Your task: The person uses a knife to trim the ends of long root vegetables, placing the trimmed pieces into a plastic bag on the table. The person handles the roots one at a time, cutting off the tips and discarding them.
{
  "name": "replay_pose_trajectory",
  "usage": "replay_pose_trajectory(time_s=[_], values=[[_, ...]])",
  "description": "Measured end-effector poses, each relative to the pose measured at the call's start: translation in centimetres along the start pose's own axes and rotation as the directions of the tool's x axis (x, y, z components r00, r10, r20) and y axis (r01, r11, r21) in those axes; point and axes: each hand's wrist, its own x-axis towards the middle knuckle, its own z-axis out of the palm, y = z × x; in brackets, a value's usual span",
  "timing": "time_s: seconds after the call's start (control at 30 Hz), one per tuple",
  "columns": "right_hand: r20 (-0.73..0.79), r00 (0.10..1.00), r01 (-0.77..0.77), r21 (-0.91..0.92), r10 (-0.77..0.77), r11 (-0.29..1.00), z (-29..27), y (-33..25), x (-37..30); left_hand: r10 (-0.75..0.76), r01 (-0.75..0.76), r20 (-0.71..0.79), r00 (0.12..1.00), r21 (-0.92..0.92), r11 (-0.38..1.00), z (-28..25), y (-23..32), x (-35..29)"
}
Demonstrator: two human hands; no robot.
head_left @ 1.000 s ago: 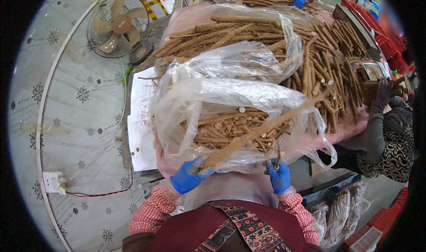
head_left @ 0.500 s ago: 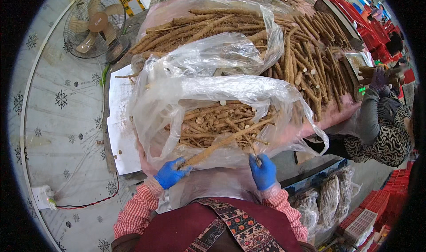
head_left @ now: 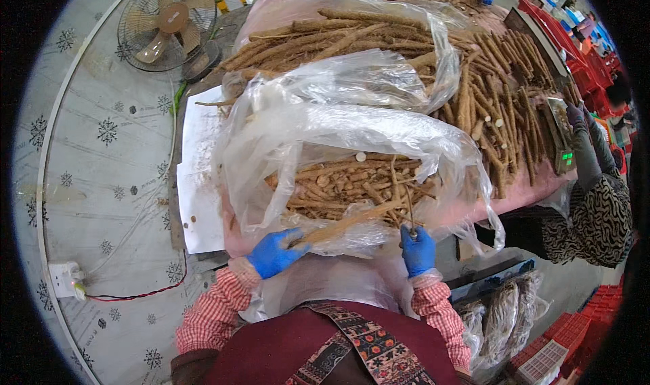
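My left hand (head_left: 276,253), in a blue glove, is closed around the near end of a long brown yam root (head_left: 349,224). The root slants up and to the right over the mouth of an open clear plastic bag (head_left: 379,131). My right hand (head_left: 418,251), also gloved in blue, grips a thin dark tool (head_left: 411,212) that points away from me. It looks like a narrow knife seen edge-on, close to the root's far end. Inside the bag lie many short, cut root pieces (head_left: 338,182), some showing pale ends.
Long roots (head_left: 318,43) lie in a second bag farther back, with more piled (head_left: 501,114) at the right. A scale with a green display (head_left: 567,158) stands beside a co-worker's grey sleeve (head_left: 588,151). White paper (head_left: 198,182) and a fan (head_left: 172,19) are on the left.
The view has shifted, moving the table slightly right in the picture. The root's far end and the tool in my right hand have come closer together; the tool now points more upright.
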Motion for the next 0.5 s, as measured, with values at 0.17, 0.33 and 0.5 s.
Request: replay_pose_trajectory(time_s=[0.17, 0.33, 0.5], values=[[0.106, 0.969, -0.248, 0.354, 0.225, 0.902, -1.3, -4.0, -1.0, -0.177, 0.201, 0.144, 0.974, -0.172, 0.964, 0.0, 1.9, 2.4], [0.274, 0.957, -0.177, 0.300, 0.093, 0.937, -1.5, -7.2, -4.0, -0.114, 0.623, 0.616, 0.780, -0.743, 0.245, -1.1, 2.4, 5.6], [0.418, 0.905, -0.142, 0.125, 0.077, 0.982, 0.1, -9.1, -5.4, -0.066, 0.642, 0.644, 0.762, -0.737, 0.214, -0.3, 0.6, 7.0]])
